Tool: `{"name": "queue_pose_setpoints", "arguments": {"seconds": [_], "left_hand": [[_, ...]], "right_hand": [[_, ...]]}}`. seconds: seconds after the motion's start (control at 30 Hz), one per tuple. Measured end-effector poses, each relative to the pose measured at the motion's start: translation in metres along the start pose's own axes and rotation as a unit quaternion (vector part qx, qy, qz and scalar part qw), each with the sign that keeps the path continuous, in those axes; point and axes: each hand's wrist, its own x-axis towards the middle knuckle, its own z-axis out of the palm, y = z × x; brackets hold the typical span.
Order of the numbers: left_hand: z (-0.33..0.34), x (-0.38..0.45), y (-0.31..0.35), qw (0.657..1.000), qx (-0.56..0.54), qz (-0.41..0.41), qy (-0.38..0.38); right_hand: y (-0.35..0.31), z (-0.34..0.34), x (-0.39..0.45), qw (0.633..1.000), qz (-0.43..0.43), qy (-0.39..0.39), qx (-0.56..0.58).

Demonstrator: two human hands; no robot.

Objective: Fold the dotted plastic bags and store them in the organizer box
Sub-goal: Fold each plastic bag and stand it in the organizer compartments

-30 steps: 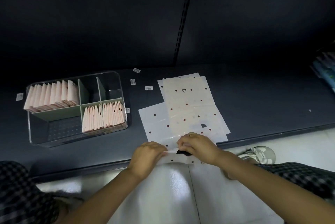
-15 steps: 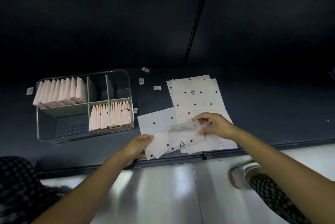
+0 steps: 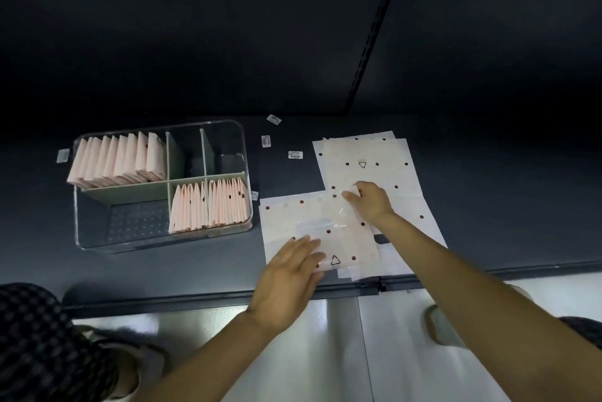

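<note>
A dotted plastic bag [image 3: 325, 225] lies spread flat on the dark shelf near its front edge. My left hand [image 3: 286, 274] rests flat on the bag's near-left corner with straight fingers. My right hand [image 3: 371, 201] presses its far-right corner, fingers on the plastic. Under and behind it lies a stack of more dotted bags [image 3: 368, 160]. The clear organizer box [image 3: 242, 147] stands to the left, with several folded pink bags upright in its back-left [image 3: 120, 157] and front-right [image 3: 208, 203] compartments.
Small white barcode labels [image 3: 295, 155] lie scattered on the shelf between box and bags. The shelf's front edge [image 3: 195, 299] runs just below my hands. A checked trouser leg [image 3: 35, 346] fills the lower left, and a shoe [image 3: 443, 326] shows at lower right.
The bag was pinched at the shelf edge, then carried left and forward. Now it lies spread flat, and both hands have opened onto it.
</note>
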Motion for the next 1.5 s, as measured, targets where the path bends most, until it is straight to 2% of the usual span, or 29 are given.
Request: {"name": "queue_pose_setpoints", "arguments": {"seconds": [0.17, 0.33, 0.37, 0.43, 0.47, 0.53, 0.6, 0.63, 0.7, 0.83, 0.9, 1.0, 1.07, 1.17, 1.27, 1.33, 1.4, 1.5], "left_hand": [[0.005, -0.027, -0.024, 0.986, 0.123, 0.011, -0.114], [0.004, -0.028, -0.030, 0.972, 0.170, 0.020, -0.162], [0.004, -0.027, -0.031, 0.972, 0.168, 0.018, -0.165], [0.002, -0.025, -0.031, 0.974, 0.158, 0.009, -0.164], [0.002, -0.023, -0.030, 0.975, 0.151, 0.005, -0.161], [0.004, -0.022, -0.031, 0.980, 0.138, 0.006, -0.140], [0.006, -0.019, -0.031, 0.987, 0.117, 0.002, -0.113], [0.006, -0.017, -0.031, 0.989, 0.110, -0.001, -0.101], [0.006, -0.012, -0.031, 0.989, 0.113, 0.004, -0.091], [0.002, -0.004, -0.032, 0.983, 0.133, 0.026, -0.121], [-0.002, 0.000, -0.031, 0.981, 0.132, 0.028, -0.137], [-0.012, 0.004, -0.030, 0.981, 0.129, 0.038, -0.141], [-0.020, 0.005, -0.031, 0.979, 0.119, 0.020, -0.165], [-0.023, 0.001, -0.035, 0.971, 0.083, 0.015, -0.225], [-0.022, 0.006, -0.040, 0.965, -0.025, -0.056, -0.254], [-0.023, 0.016, -0.041, 0.955, -0.095, -0.115, -0.256], [-0.025, 0.029, -0.041, 0.949, -0.114, -0.158, -0.250], [-0.028, 0.045, -0.039, 0.953, -0.058, -0.196, -0.222]], "right_hand": [[0.003, 0.000, 0.003, 1.000, 0.018, 0.024, 0.003], [0.004, -0.002, -0.001, 0.999, 0.002, 0.046, -0.011], [0.005, -0.002, -0.008, 0.996, -0.026, 0.081, -0.027], [0.012, -0.003, -0.026, 0.977, -0.146, 0.135, -0.072], [0.017, -0.003, -0.038, 0.963, -0.223, 0.125, -0.080], [0.035, -0.002, -0.061, 0.934, -0.335, 0.053, -0.114], [0.053, -0.002, -0.075, 0.918, -0.365, 0.001, -0.155], [0.059, -0.003, -0.079, 0.912, -0.373, 0.000, -0.171], [0.063, -0.006, -0.083, 0.890, -0.405, 0.040, -0.206], [0.062, -0.002, -0.082, 0.813, -0.471, 0.082, -0.334], [0.060, -0.001, -0.081, 0.812, -0.464, 0.090, -0.343], [0.059, -0.009, -0.084, 0.831, -0.474, 0.059, -0.285], [0.062, -0.016, -0.088, 0.858, -0.443, -0.002, -0.262], [0.074, -0.022, -0.090, 0.930, -0.305, -0.106, -0.175], [0.073, -0.027, -0.088, 0.975, -0.194, -0.108, -0.031], [0.067, -0.030, -0.087, 0.982, -0.116, -0.123, 0.079], [0.066, -0.028, -0.084, 0.971, -0.057, -0.137, 0.185], [0.064, -0.021, -0.079, 0.974, 0.003, -0.084, 0.211]]}}
